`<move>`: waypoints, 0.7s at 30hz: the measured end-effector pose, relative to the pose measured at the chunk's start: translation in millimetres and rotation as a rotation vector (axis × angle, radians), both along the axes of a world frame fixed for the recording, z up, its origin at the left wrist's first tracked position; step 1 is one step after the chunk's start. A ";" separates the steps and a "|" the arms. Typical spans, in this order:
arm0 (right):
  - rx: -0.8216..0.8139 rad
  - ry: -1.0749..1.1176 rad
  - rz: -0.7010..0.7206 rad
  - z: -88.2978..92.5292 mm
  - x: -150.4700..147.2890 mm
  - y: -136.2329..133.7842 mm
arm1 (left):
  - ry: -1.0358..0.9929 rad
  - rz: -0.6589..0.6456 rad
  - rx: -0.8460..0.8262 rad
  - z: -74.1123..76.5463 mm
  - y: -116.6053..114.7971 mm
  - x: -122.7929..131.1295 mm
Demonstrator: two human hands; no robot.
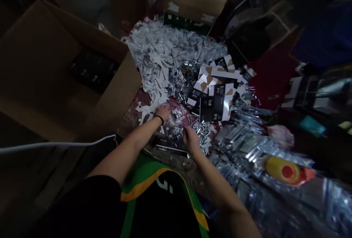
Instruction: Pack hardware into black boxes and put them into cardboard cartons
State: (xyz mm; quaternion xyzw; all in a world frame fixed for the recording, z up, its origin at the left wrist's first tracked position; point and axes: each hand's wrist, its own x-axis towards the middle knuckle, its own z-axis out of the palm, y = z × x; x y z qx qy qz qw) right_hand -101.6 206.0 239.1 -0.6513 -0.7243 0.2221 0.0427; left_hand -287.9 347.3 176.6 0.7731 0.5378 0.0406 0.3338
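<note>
Small, shiny metal pieces (pixel 202 131) are heaped beside the curled right hand (pixel 191 141); flat white cutouts (pixel 147 109) are bordered by the left hand (pixel 164 112). Whether anything is gripped by either cannot be told.

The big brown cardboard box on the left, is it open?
Open: inside the big brown cardboard box you can see black printed packages.

Left hand (pixel 164 112) and right hand (pixel 191 141): in dim, grayish light, a little blurry.
Clear bags (pixel 176 41): past the hands, a pale patch with white shine.
Silver packets (pixel 242 135): right of the right hand, smeary, with shiny streaks.
Big box (pixel 115 102): left of the left hand, dark inside.
Edges: far from both hands, mostly dark, stretched and fuzzy.
</note>
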 end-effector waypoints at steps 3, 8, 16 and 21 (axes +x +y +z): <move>-0.183 -0.211 0.048 -21.2 -0.1 98.4 | -0.098 0.101 -0.079 -7.0 10.9 -4.8; -0.289 -0.195 0.095 -53.4 -3.6 156.8 | -0.398 0.432 -0.177 -2.0 -1.6 -35.9; -0.082 0.415 -0.497 -41.4 38.8 98.2 | -0.672 0.162 -0.130 77.4 -155.2 -97.5; -0.056 0.692 -0.489 21.4 64.6 -56.2 | -0.398 -0.223 -0.202 67.8 -207.5 -54.8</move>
